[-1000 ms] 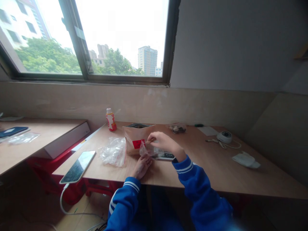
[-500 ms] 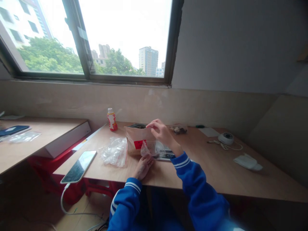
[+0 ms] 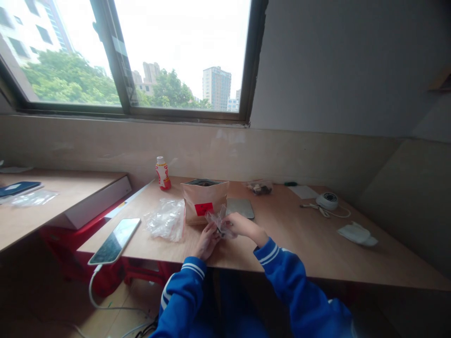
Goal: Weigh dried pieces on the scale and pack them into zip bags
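Both my hands meet at the front of the wooden table (image 3: 303, 244), pinching a small clear plastic bag (image 3: 217, 219) between them. My left hand (image 3: 207, 240) grips it from below and my right hand (image 3: 239, 224) grips it from the right, fingers closed. Just behind stands an open brown paper bag (image 3: 204, 202) with a red label. A small grey scale (image 3: 240, 207) lies to the right of that bag, now uncovered. A heap of clear plastic bags (image 3: 165, 219) lies to the left.
A phone (image 3: 114, 240) on a white cable overhangs the table's left front corner. A small red-and-white bottle (image 3: 162, 174) stands at the back. Further right are a bag of dark bits (image 3: 260, 188), a round white device (image 3: 327, 200) and a white cloth (image 3: 356, 234). A lower desk (image 3: 63, 197) is on the left.
My right hand came down from the top of the paper bag to the small plastic bag. The bag has been lifted off the scale and drawn toward me, now held by both hands.
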The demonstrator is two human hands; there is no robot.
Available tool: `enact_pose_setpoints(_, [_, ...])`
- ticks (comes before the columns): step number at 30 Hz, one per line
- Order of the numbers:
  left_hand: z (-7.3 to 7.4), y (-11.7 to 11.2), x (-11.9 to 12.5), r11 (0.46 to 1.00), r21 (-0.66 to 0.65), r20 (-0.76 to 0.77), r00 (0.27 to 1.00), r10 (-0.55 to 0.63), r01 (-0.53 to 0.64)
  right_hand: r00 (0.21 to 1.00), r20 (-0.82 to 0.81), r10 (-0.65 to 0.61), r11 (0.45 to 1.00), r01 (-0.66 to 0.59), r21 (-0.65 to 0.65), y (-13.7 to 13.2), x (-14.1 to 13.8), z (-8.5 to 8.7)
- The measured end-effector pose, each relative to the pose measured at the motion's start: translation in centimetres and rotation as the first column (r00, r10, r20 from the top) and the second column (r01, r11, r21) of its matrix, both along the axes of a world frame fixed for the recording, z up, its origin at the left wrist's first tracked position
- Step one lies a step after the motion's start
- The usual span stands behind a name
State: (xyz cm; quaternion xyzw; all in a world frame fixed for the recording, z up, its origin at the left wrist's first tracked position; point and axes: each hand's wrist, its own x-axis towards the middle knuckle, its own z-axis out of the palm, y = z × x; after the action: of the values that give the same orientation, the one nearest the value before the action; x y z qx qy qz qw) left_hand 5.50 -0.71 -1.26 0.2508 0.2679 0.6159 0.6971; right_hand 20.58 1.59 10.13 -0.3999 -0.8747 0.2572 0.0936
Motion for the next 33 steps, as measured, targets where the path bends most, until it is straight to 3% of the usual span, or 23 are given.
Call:
enact_pose_setpoints(7, [-0.1,-0.2,0.0,0.999,-0.023,-0.016,0.999,-0.049,0.048,0.995,0.018,0.094,0.996,-0.094,0.007,-0.5,-0.1,0.2])
enact_pose_setpoints(14, [0.3,-0.3,0.1,1.0,-0.021,0.034,0.999,0.004,-0.004,0.993,-0.113,0.03,0.996,-0.02,0.091,0.0,0.4,0.5])
enact_pose_setpoints(17, [0.6,-0.3,0.2,1.0,-0.021,0.05,0.998,0.024,-0.023,0.982,-0.19,-0.009,0.99,0.036,0.137,0.0,1.5,2.7])
enact_pose_setpoints(20, [0.8,-0.3,0.3,1.0,-0.019,0.041,0.999,0.02,-0.02,0.944,-0.327,-0.039,0.959,0.127,0.253,0.3,1.9,6.0])
enact_pose_setpoints(23, [0.8,-0.3,0.3,1.0,-0.023,0.027,1.0,0.013,-0.013,0.857,-0.51,-0.079,0.884,0.296,0.361,1.1,0.5,8.9])
enact_pose_setpoints(26, [0.7,-0.3,0.2,0.999,-0.033,0.022,0.999,0.023,-0.023,0.816,-0.564,-0.126,0.8,0.42,0.428,2.2,-2.0,10.5])
enact_pose_setpoints(30, [0.4,-0.3,0.2,1.0,-0.015,0.017,1.0,0.015,-0.014,0.885,-0.435,-0.167,0.767,0.394,0.507,2.6,-3.9,10.1])
enact_pose_setpoints(33, [0.3,-0.2,0.2,1.0,0.014,0.019,1.0,0.005,-0.006,0.872,-0.461,-0.163,0.764,0.407,0.501,2.2,-3.4,8.8])
